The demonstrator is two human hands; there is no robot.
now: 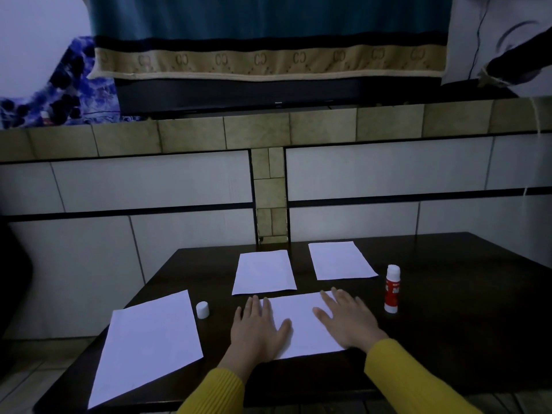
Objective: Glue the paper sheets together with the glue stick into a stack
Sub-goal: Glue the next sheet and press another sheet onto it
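Four white paper sheets lie on the dark bench [448,309] before us. At far left, a large sheet [149,342] lies askew near the front edge, and a small white cap [202,309] stands just beside it. Our left hand [257,330] and right hand [348,319] both press flat, fingers straight, on the middle sheet [301,321]. Behind them lie two more sheets, one centred [264,271], one further right [340,259]. At right, the uncapped glue stick [392,289] stands upright, apart from the paper.
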